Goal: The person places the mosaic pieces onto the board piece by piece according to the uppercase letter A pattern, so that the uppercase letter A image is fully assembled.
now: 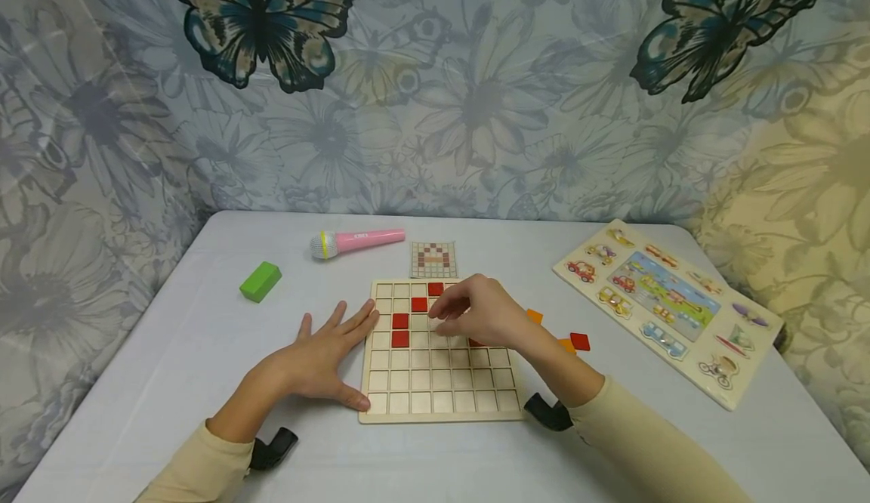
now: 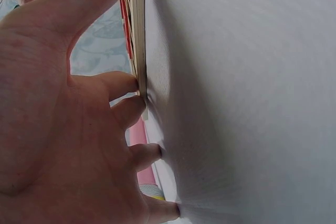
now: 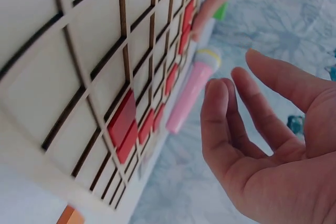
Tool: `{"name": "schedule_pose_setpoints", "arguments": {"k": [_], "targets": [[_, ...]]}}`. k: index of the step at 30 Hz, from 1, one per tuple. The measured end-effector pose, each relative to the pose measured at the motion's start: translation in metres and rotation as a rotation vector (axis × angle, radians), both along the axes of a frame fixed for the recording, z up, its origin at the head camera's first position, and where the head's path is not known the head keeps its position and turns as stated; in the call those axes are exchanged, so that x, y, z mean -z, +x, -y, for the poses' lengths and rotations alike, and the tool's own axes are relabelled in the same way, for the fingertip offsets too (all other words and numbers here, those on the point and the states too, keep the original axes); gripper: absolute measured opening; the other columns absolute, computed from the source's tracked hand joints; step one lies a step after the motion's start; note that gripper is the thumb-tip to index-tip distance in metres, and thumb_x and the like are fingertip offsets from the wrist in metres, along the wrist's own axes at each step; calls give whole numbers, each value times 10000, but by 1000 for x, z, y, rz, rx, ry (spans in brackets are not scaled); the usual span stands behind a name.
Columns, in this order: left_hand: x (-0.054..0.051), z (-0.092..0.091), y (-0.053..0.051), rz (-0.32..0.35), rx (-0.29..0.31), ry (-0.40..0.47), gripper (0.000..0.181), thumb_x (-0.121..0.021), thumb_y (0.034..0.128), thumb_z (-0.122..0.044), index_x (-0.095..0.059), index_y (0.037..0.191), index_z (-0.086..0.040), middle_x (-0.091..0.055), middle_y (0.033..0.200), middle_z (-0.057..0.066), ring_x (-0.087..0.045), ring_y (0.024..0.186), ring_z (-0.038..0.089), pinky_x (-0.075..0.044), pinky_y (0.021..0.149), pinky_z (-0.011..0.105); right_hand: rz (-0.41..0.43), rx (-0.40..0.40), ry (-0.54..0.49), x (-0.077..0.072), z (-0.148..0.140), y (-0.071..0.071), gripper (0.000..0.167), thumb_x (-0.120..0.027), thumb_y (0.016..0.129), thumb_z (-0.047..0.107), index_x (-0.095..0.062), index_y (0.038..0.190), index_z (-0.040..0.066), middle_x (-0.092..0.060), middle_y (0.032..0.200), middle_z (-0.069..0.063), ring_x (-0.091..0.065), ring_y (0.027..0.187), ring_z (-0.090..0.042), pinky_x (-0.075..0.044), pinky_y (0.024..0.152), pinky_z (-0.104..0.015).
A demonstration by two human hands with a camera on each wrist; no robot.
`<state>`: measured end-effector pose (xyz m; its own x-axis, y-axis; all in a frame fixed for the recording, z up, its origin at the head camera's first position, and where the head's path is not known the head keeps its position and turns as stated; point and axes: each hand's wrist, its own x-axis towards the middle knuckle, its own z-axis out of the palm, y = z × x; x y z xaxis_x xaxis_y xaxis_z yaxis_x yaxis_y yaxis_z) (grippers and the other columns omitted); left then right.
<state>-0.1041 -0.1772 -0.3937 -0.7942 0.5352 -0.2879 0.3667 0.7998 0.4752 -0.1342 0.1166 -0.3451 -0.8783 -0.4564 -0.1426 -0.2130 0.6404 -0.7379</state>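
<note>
A wooden grid board (image 1: 435,403) lies on the table, with several red square tiles (image 1: 400,330) set in its cells. My left hand (image 1: 322,359) has its fingers spread, its thumb and fingertips touching the board's left edge. Over the upper right of the board hovers my right hand (image 1: 485,310), its fingers loosely bent. In the right wrist view nothing shows between that hand's thumb and fingers (image 3: 215,98). The right hand covers some cells in the head view. A small pattern card (image 1: 433,260) lies just behind the board.
Right of the board lie a loose red tile (image 1: 580,341) and orange tiles (image 1: 535,316). A vehicle picture puzzle (image 1: 741,371) rests at the right. A pink toy microphone (image 1: 367,240) and a green block (image 1: 260,282) lie at the back left. Patterned fabric stands behind the table.
</note>
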Motion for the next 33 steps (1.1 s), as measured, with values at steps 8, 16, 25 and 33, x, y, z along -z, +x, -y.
{"name": "schedule_pose_setpoints", "arguments": {"k": [8,16,25,33], "targets": [[-1,0,-1,-2,4,-3,1350,-909,658,-628,-171,1686,-157,-22,1777,0,10,1606,473,61,1097,872,-14,47,-19,-2,-31,10,166,-823,858,96,-810,1024,98,-777,966,2,-677,836,-133,-554,774,-340],[-1,1,0,4,-1,3,1355,-910,661,-622,-161,1686,-149,-25,1776,12,17,1604,478,73,1096,869,-33,97,-8,-7,-63,18,184,-829,860,117,-811,1044,121,-741,918,13,-651,867,-181,-518,737,-330],[-2,0,0,7,-8,-11,1343,-909,666,-620,-169,1686,-156,-30,1777,2,10,1607,473,62,1102,867,-43,143,16,-12,-100,25,211,-820,880,126,-800,1088,102,-737,973,-21,-646,907,-196,-516,738,-281],[-1,0,-1,17,-2,-5,1339,-904,673,-624,-161,1688,-165,-18,1777,-14,13,1608,469,61,1104,865,23,192,14,-8,-128,26,276,-809,871,108,-778,1137,43,-755,1056,-111,-631,912,-226,-554,669,-287]]}}
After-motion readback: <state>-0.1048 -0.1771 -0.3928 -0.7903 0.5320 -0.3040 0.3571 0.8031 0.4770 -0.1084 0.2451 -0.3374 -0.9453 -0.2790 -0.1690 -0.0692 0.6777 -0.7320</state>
